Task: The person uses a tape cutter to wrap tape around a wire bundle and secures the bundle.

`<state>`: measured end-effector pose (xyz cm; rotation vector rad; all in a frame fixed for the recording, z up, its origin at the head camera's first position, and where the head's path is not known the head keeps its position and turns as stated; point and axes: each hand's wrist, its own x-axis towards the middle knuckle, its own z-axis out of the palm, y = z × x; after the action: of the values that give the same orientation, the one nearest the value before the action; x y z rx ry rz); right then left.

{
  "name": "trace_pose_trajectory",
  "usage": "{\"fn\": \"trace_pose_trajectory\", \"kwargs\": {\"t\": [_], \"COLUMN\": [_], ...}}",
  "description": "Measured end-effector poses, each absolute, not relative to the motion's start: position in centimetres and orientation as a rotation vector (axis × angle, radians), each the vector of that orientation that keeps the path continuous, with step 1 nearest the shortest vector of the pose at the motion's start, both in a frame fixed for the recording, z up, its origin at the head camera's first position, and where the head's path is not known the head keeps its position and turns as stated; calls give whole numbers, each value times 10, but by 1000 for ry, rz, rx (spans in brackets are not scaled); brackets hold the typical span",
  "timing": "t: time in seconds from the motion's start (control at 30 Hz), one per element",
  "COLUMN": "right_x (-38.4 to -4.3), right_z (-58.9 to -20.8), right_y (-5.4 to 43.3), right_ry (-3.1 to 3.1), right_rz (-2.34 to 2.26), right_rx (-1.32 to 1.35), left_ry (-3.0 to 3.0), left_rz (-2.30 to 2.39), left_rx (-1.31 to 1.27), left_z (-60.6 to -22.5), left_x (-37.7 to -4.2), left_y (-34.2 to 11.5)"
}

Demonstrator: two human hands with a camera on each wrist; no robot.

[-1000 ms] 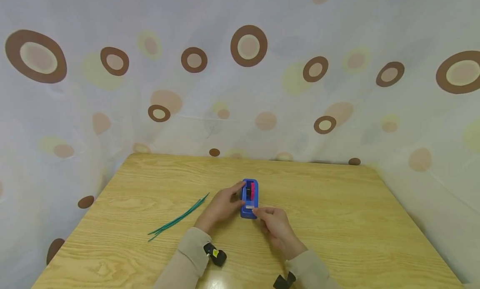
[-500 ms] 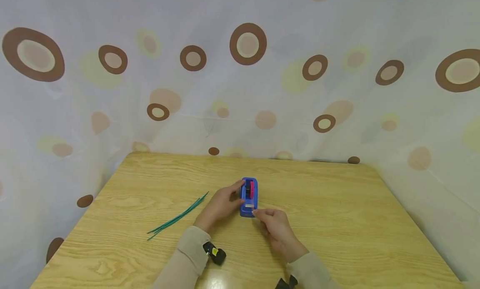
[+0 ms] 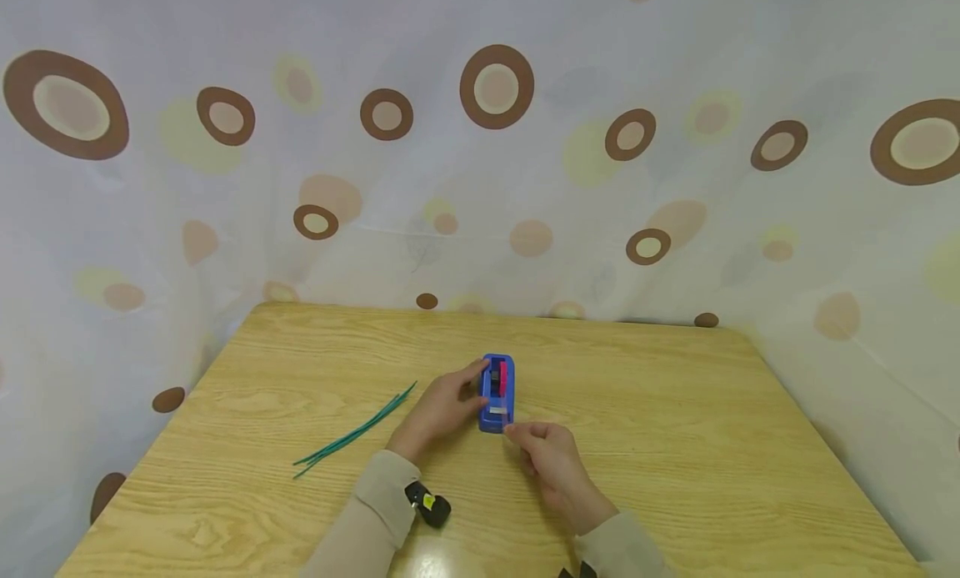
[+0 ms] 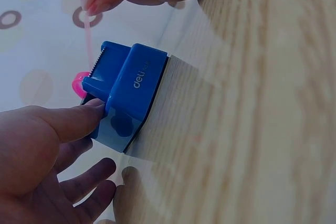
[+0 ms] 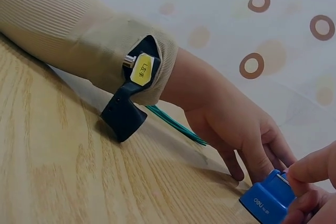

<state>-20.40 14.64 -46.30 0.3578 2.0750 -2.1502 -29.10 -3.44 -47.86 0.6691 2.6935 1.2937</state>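
- Near the middle of the head-camera frame, a person's right hand (image 3: 555,459) had edged toward the bottom of the picture, its fingertips going from above a blue tape dispenser (image 3: 492,422) to just past its near end.
- Between those fingertips and the dispenser stretched a thin, see-through strip of tape (image 4: 88,35), seen most plainly in the upper left of the left-wrist frame; judging by the slightly wider gap, a little more had been drawn out, and it looked unsevered.
- The strip passed the toothed cutter (image 4: 97,62) on its way from the pink roll (image 3: 503,379), which stood inside the dispenser.
- Pinching the strip's free end, the right hand sat just below and to the right of the dispenser in the head frame.
- At the dispenser's left side, the left hand (image 3: 442,407) gripped it, thumb against the rim and index finger near the far end.
- The dispenser sat on the wooden table (image 3: 675,411), its long side running up the head frame and its cutter end facing the bottom.
- Left of both hands lay thin green strands (image 3: 356,434), apart from the dispenser and touched by neither hand.
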Motion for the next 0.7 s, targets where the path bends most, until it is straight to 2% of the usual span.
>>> {"fn": "trace_pose_trajectory", "kwargs": {"t": [0.7], "right_x": [-192], "right_z": [-464], "right_y": [145], "right_ry": [2104], "right_rz": [-2131], "right_rx": [364], "left_ry": [2689], "left_rz": [1289], "left_rx": [679], "left_z": [-479], "left_x": [-291], "left_y": [-34]}}
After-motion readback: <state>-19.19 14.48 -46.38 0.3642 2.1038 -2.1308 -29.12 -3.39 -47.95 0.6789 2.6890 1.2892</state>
